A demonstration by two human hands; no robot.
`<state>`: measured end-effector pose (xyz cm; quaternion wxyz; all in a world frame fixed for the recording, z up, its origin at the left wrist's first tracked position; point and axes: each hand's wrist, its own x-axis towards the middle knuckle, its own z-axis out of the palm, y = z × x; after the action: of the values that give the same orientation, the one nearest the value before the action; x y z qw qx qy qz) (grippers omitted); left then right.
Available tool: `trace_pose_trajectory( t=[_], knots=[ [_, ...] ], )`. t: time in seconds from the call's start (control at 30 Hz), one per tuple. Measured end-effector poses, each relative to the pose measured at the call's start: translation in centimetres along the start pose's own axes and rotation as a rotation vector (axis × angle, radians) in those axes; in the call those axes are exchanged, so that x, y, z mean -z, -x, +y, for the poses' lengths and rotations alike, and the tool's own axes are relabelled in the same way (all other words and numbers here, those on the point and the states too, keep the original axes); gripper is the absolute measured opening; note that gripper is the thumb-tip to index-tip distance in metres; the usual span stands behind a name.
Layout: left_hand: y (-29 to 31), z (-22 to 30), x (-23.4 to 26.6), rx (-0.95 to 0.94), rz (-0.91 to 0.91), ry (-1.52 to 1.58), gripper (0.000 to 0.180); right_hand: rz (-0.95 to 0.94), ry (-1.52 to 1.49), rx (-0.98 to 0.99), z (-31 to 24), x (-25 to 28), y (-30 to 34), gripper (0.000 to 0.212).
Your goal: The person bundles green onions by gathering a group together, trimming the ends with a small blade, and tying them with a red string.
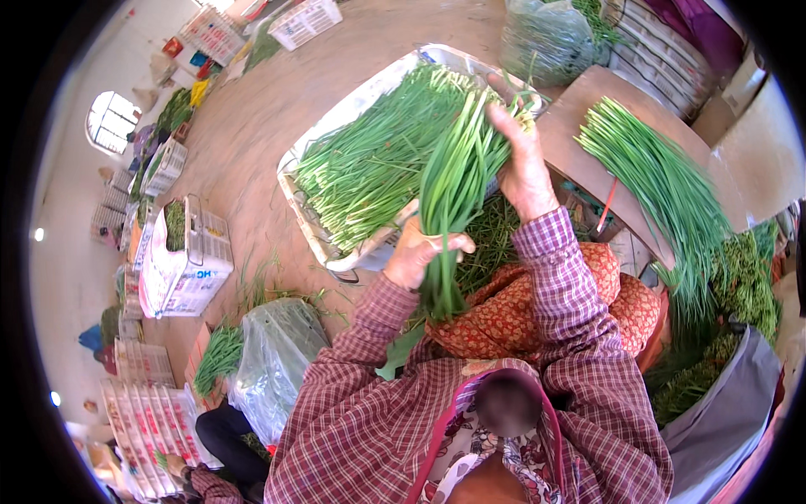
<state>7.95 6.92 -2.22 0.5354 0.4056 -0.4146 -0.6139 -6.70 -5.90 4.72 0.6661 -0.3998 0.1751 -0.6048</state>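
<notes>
Our left hand [417,257], nearer us, curls round the leafy lower end of the green bunch [462,172]; our right hand [522,155], half closed, grips its pale upper end, so its long axis slants away rightward, over the white crate's [374,245] right side

One left grip [413,256] and one right grip [522,155] held one green bundle [453,197]; beyond the left grip stood one white crate [353,107]; right of both, one surface [571,126] bore one laid bundle [655,160].
</notes>
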Motion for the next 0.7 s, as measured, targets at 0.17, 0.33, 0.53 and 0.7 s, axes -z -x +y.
trace_pose_trajectory(
  t=[0.17, 0.33, 0.53, 0.7],
  knots=[
    [0.2, 1.9, 0.6, 0.154, -0.006, -0.113, 0.069, 0.042, -0.216, -0.205, -0.5, 4.2, -1.0, 0.040],
    [1.7, 0.9, 1.0, 0.207, -0.015, -0.055, 0.058, 0.313, -0.061, -0.133, -1.8, 5.9, -1.0, 0.039],
    [2.3, -0.5, 3.1, 0.276, 0.049, -0.043, 0.038, 0.147, 0.240, 0.151, -6.5, 13.2, -1.9, 0.043],
    [3.0, -0.6, 3.7, 0.110, -0.052, 0.000, 0.045, -0.148, 1.030, 0.317, -5.9, 9.1, 0.4, 0.046]
  ],
)
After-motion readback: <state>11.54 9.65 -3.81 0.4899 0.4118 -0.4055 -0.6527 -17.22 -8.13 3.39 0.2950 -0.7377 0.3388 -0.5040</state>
